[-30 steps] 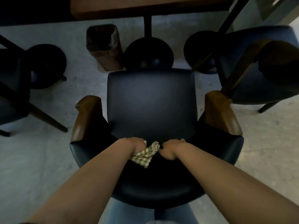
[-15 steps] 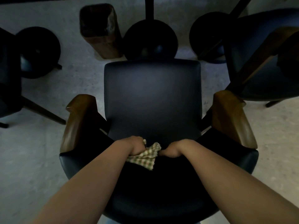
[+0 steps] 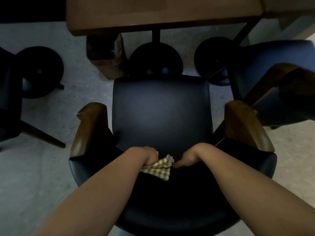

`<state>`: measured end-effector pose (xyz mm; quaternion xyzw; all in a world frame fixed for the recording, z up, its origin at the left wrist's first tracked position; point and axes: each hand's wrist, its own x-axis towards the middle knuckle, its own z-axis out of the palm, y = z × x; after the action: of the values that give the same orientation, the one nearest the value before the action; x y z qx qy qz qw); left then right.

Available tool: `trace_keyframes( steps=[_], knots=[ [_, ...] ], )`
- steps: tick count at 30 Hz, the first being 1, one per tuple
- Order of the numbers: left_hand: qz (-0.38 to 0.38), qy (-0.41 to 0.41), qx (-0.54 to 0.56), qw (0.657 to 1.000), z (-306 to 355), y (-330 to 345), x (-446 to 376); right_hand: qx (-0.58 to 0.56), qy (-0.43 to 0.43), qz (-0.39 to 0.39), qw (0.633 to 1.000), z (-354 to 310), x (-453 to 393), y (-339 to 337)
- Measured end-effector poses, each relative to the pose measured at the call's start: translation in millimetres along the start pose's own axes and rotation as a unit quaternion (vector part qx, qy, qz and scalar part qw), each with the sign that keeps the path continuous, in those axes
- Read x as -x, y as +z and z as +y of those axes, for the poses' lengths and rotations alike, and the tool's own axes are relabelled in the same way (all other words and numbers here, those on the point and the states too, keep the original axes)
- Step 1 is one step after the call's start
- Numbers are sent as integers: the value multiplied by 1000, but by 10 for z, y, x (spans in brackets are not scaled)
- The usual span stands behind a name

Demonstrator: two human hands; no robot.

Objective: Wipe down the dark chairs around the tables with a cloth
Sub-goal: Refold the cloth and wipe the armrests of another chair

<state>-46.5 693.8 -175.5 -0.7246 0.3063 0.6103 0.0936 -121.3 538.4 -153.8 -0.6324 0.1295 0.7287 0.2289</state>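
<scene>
Left hand [image 3: 150, 156] grips checked cloth [image 3: 159, 168], fingers hidden against chair [image 3: 162, 113].

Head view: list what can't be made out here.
- Left hand: fingers hidden under its own knuckles and the checked cloth.
- Right hand: grip unclear, fingers curl out of sight at the chair back.
- Table: top cut off by the frame's upper edge.
- Chair's legs: hidden beneath its seat.

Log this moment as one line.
left hand grips checked cloth | right hand curled on dark padded chair | wiping backrest
</scene>
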Motion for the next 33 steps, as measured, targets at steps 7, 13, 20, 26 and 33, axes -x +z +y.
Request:
trace_keyframes(
  steps=[7,13,20,26,33],
  knots=[
    [23,1,-11,1000,-123,-624,-119,1,6,44,999,-67,18,-576],
    [72,-2,21,997,-168,-1000,-390,29,7,92,995,-38,8,-1111],
    [61,4,10,998,-161,-1295,-593,-1,6,85,996,42,87,-1500],
    [75,2,-14,997,-191,-1291,-569,-14,1,78,997,42,21,-1512],
    [205,24,150,967,-110,-1399,-245,-21,-37,190,981,159,125,-1382]
  ],
)
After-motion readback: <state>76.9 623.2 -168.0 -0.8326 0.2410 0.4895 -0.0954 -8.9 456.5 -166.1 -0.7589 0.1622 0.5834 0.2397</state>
